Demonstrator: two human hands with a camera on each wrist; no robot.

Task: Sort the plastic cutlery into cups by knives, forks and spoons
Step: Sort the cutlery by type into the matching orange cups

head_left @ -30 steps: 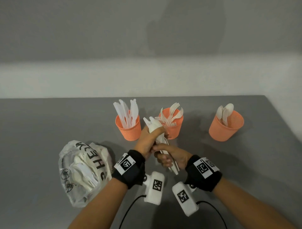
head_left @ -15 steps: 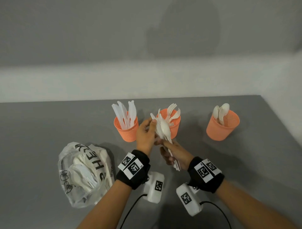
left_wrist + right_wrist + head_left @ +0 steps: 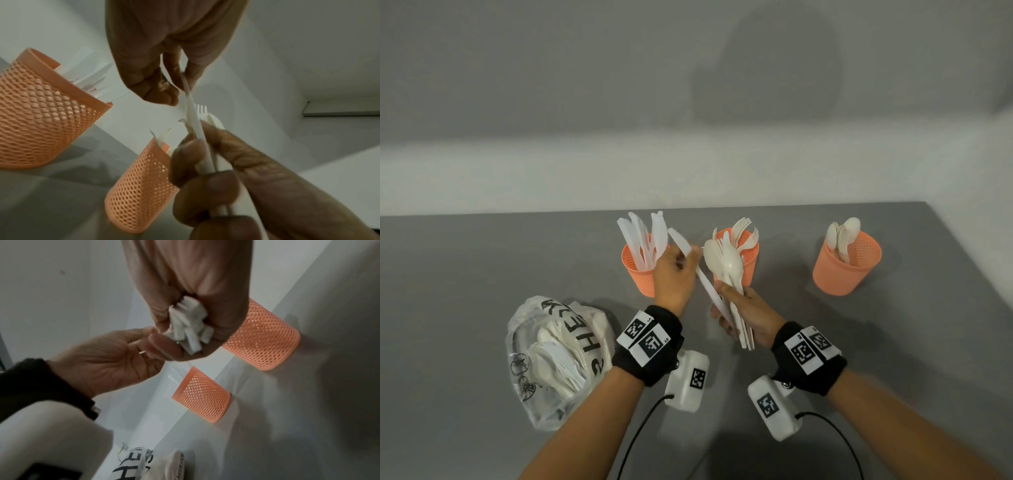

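1. While my right hand point(image 3: 748, 313) gripped a bundle of mixed white cutlery point(image 3: 726, 265) by the handles, spoon bowls and fork tines fanned out above its fingers, in front of the middle cup.
2. My left hand point(image 3: 674, 277) pinched a single white knife point(image 3: 690, 255) between thumb and fingertips; the knife's lower end still sat among the bundled handles in my right hand, and its upper end pointed up and left toward the knife cup.
3. In the right wrist view, the handle ends of the bundle point(image 3: 190, 327) stuck out below my curled right fingers.
4. The knife cup point(image 3: 638, 274), orange mesh, stood on the left of the row, partly behind my left hand, with several white knives upright in it.
5. The fork cup point(image 3: 750, 260) stood in the middle, just behind the bundle, with forks in it.
6. The spoon cup point(image 3: 846, 267) stood well apart to the right, with a few spoons leaning against its far-left rim.
7. A clear plastic bag point(image 3: 554, 359) with black lettering lay on the grey table point(image 3: 465, 274), left of my left forearm, with more white cutlery inside.
8. Black wrist straps carrying square printed markers sat on both my wrists.
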